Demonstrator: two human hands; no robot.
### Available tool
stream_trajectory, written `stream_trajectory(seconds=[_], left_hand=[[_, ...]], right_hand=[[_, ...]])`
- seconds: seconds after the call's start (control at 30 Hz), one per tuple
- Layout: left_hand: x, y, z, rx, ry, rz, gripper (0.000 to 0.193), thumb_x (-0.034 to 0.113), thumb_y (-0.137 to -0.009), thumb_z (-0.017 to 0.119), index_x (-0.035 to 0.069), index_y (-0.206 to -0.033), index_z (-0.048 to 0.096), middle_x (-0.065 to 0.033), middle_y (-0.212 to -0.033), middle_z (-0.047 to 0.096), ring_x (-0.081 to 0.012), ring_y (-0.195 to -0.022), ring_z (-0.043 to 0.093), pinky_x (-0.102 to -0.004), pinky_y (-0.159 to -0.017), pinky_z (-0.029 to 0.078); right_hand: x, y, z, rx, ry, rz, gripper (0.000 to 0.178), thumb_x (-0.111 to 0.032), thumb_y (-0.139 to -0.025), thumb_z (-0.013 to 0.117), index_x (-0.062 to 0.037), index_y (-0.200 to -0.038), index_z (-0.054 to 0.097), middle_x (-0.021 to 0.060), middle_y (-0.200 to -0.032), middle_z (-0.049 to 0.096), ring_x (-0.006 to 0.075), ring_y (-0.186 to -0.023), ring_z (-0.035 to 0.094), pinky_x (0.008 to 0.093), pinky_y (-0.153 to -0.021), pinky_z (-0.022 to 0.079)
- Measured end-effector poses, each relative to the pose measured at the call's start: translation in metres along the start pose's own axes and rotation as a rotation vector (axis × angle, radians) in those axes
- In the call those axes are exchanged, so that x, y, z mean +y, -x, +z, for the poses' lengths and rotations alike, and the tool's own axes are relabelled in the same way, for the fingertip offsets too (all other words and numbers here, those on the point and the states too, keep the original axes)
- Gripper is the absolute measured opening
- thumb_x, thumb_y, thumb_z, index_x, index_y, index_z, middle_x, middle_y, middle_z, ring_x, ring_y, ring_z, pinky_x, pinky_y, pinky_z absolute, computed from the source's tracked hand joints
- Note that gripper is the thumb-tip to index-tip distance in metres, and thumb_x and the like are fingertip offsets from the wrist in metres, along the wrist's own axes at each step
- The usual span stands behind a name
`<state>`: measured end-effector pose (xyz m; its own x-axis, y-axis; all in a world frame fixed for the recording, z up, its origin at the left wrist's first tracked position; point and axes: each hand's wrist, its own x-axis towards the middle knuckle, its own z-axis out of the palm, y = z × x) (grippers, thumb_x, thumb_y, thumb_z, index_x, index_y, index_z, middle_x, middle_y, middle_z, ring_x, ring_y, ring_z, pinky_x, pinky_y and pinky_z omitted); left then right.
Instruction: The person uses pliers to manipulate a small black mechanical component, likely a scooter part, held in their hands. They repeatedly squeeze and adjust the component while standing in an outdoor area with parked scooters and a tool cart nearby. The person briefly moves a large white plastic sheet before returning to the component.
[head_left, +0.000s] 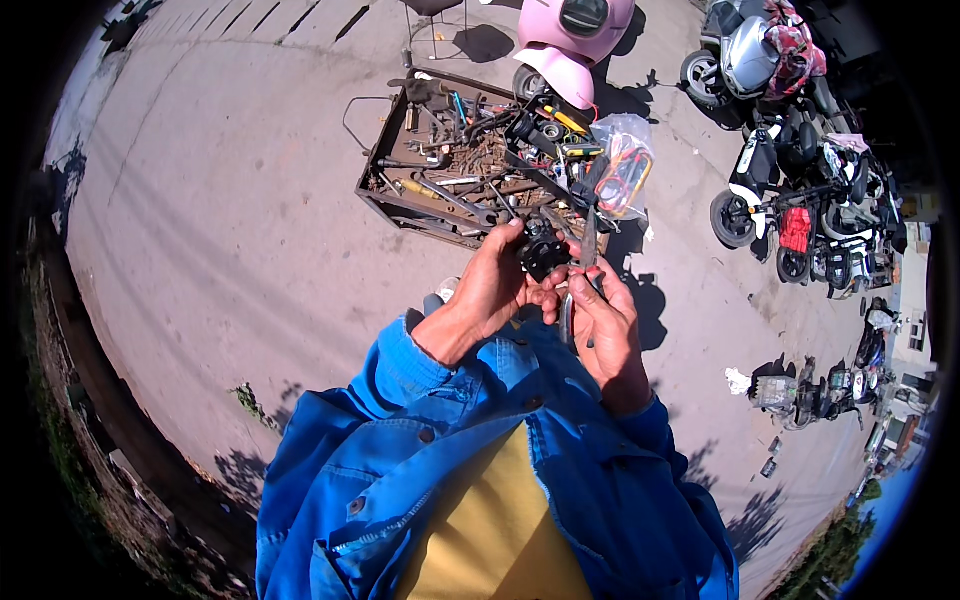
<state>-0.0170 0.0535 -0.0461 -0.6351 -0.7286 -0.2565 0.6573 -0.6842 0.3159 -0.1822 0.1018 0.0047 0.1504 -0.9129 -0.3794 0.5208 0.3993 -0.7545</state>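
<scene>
Steadying a black part (543, 256) from afar, I have the left hand (487, 285) curled round it, thumb and fingers pinching its sides just short of the metal tray (383, 142) of tools. The right hand (608, 312) grips a pointed tool (589, 240), seemingly pliers, its tip directed away from the body, beside the part; I cannot tell whether they touch. I judge the step in hand to be close handwork on that part. The next move calls for a firm left hold and a careful turn of the right wrist.
</scene>
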Motion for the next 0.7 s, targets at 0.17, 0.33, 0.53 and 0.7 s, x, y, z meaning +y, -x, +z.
stream_trajectory(seconds=[0.17,0.33,0.53,0.7], left_hand=[[0.002,0.004,0.006,0.038,-0.09,0.0,0.066,0.054,-0.106,0.032,-0.003,-0.135,0.051,-0.0125,-0.087,0.06,-0.0259,-0.066,0.062,-0.042,-0.061,0.058],[0.003,0.005,0.009,0.053,-0.123,0.013,0.065,0.052,-0.107,0.032,-0.003,-0.135,0.052,-0.012,-0.088,0.06,-0.0253,-0.065,0.062,-0.0416,-0.061,0.057],[0.003,0.009,0.01,0.077,-0.138,0.022,0.064,0.051,-0.107,0.036,-0.005,-0.133,0.053,-0.0132,-0.09,0.063,-0.0249,-0.066,0.062,-0.0415,-0.062,0.057],[0.0,0.01,0.005,0.073,-0.149,0.023,0.065,0.051,-0.106,0.038,-0.005,-0.133,0.054,-0.0134,-0.091,0.064,-0.0246,-0.067,0.062,-0.0414,-0.064,0.058]], right_hand=[[0.0,0.001,-0.001,0.01,-0.022,0.017,0.048,-0.012,-0.105,0.059,-0.0004,-0.149,0.043,0.0119,-0.107,0.063,0.0226,-0.088,0.065,0.0346,-0.075,0.053],[-0.001,0.002,0.003,0.021,-0.01,0.008,0.045,-0.014,-0.105,0.058,0.0011,-0.145,0.044,0.0149,-0.106,0.063,0.0248,-0.087,0.064,0.0349,-0.075,0.053],[0.0,0.003,0.001,-0.005,-0.022,0.012,0.045,-0.012,-0.106,0.058,0.0003,-0.147,0.044,0.0118,-0.107,0.063,0.0236,-0.089,0.065,0.0347,-0.076,0.052],[0.001,0.004,0.001,-0.023,-0.018,0.017,0.043,-0.013,-0.106,0.058,0.0008,-0.145,0.045,0.0123,-0.108,0.063,0.0239,-0.09,0.065,0.0346,-0.075,0.052]])
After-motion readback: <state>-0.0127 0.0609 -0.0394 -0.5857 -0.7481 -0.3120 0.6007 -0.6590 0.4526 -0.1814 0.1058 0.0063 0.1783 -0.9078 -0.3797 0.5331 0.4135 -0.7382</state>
